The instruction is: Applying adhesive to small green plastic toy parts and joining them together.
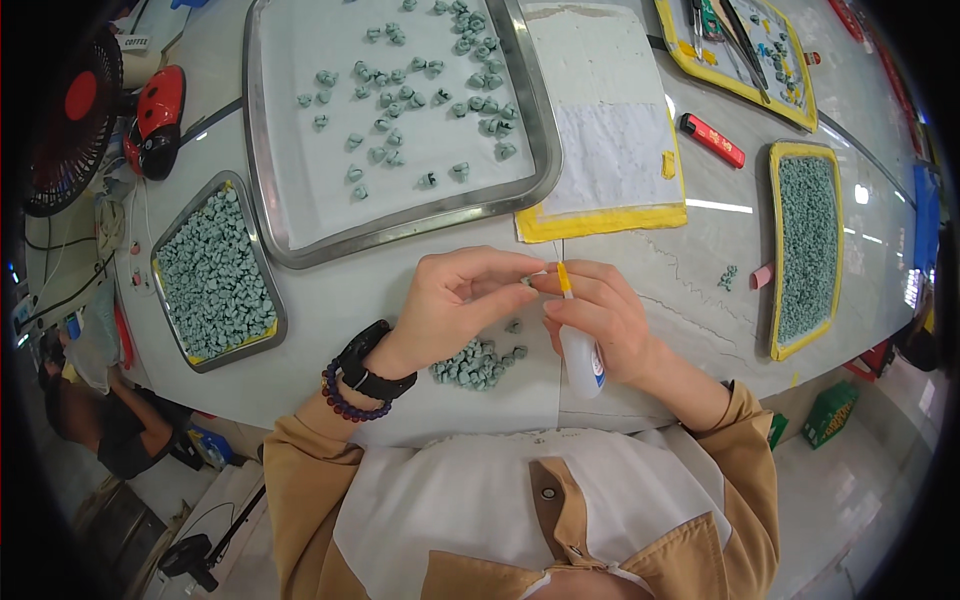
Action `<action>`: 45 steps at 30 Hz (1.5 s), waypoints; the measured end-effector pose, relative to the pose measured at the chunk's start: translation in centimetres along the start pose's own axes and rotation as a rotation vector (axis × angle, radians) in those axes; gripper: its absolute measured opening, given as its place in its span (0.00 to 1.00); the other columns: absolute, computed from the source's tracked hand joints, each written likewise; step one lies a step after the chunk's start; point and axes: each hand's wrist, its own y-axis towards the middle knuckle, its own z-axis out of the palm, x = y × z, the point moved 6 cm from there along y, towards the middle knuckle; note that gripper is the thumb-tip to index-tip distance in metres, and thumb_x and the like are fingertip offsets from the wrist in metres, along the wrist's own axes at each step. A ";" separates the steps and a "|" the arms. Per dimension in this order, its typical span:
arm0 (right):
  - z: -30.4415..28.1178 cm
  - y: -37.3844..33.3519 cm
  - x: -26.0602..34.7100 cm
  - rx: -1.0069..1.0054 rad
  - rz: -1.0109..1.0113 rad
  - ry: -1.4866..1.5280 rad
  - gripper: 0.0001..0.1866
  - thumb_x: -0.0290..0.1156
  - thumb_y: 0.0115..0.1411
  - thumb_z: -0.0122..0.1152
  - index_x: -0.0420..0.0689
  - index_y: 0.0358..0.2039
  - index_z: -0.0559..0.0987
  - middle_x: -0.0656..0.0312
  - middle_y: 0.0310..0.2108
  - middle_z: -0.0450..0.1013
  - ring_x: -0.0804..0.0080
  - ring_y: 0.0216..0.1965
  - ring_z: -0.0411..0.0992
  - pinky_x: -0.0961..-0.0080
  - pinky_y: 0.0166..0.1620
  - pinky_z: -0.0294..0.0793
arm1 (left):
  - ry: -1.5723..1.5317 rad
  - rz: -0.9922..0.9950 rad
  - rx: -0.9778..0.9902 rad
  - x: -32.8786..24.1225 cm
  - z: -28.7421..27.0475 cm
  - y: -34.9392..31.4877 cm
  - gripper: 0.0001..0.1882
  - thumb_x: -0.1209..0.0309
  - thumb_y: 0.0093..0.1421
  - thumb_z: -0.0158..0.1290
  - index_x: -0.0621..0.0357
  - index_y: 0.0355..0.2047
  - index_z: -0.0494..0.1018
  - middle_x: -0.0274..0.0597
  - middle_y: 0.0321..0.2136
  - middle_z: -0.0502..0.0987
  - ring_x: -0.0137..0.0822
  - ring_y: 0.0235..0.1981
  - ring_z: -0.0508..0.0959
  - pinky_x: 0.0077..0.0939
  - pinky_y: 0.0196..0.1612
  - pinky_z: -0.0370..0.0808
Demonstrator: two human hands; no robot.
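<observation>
Over the table's middle, my left hand (450,300) pinches a small grey-green piece (527,281) between thumb and fingertips, mostly hidden by them. My right hand (610,310) is closed around a white squeeze bottle (581,365) with a yellow nozzle tip pointing up. The fingertips of both hands nearly meet at the small piece; whether the right fingers touch it, I cannot tell. Below my hands lies a loose pile of grey-green pieces (472,366). A single piece (514,326) sits just above the pile.
A large metal tray (552,150) holds scattered grey-green pieces on white paper. Filled smaller trays stand left (282,325) and right (838,270). Beyond my hands lies a yellow-edged board (600,222), with a red oblong tool (712,140) beside it. Far left are a fan (75,120) and another person (115,425).
</observation>
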 end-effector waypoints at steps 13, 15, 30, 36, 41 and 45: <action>-0.8 -0.1 -0.1 0.134 0.047 0.226 0.23 0.48 0.54 0.62 0.43 0.40 0.71 0.52 0.41 0.75 0.52 0.45 0.71 0.64 0.42 0.74 | 0.038 -0.021 -0.021 -0.1 -0.1 0.0 0.14 0.83 0.56 0.53 0.66 0.44 0.73 0.41 0.41 0.77 0.27 0.39 0.78 0.20 0.41 0.76; -0.6 -0.4 -0.4 0.147 0.048 0.277 0.28 0.58 0.55 0.57 0.43 0.40 0.71 0.51 0.41 0.74 0.52 0.46 0.71 0.63 0.41 0.75 | 0.076 -0.019 -0.025 -0.2 -0.1 0.1 0.14 0.83 0.56 0.53 0.66 0.44 0.72 0.41 0.40 0.77 0.27 0.38 0.78 0.20 0.41 0.76; -0.1 -0.3 -0.6 0.100 0.077 0.290 0.26 0.52 0.59 0.53 0.37 0.38 0.73 0.42 0.40 0.72 0.54 0.42 0.74 0.65 0.39 0.78 | 0.138 0.024 -0.016 -0.5 0.1 0.1 0.14 0.83 0.56 0.52 0.67 0.44 0.72 0.42 0.40 0.77 0.31 0.36 0.81 0.20 0.38 0.77; 0.0 -0.3 -0.6 0.104 0.113 0.298 0.26 0.52 0.61 0.51 0.37 0.38 0.72 0.38 0.40 0.72 0.52 0.43 0.74 0.64 0.40 0.78 | 0.147 0.029 -0.017 -0.5 0.1 0.2 0.14 0.83 0.56 0.52 0.67 0.45 0.72 0.42 0.40 0.77 0.31 0.36 0.81 0.20 0.38 0.77; 0.1 -0.2 -0.6 0.108 0.080 0.248 0.24 0.51 0.61 0.50 0.38 0.37 0.71 0.40 0.36 0.73 0.52 0.44 0.73 0.64 0.40 0.78 | 0.154 0.002 -0.005 -0.7 0.1 0.1 0.14 0.84 0.56 0.52 0.67 0.45 0.72 0.41 0.40 0.77 0.29 0.38 0.79 0.20 0.40 0.76; 0.0 -0.3 -0.5 0.115 0.079 0.247 0.23 0.50 0.61 0.49 0.38 0.36 0.71 0.41 0.36 0.74 0.52 0.45 0.73 0.63 0.40 0.78 | 0.120 -0.047 0.004 -0.5 0.1 0.1 0.15 0.84 0.57 0.52 0.68 0.45 0.71 0.41 0.41 0.75 0.26 0.40 0.76 0.19 0.44 0.75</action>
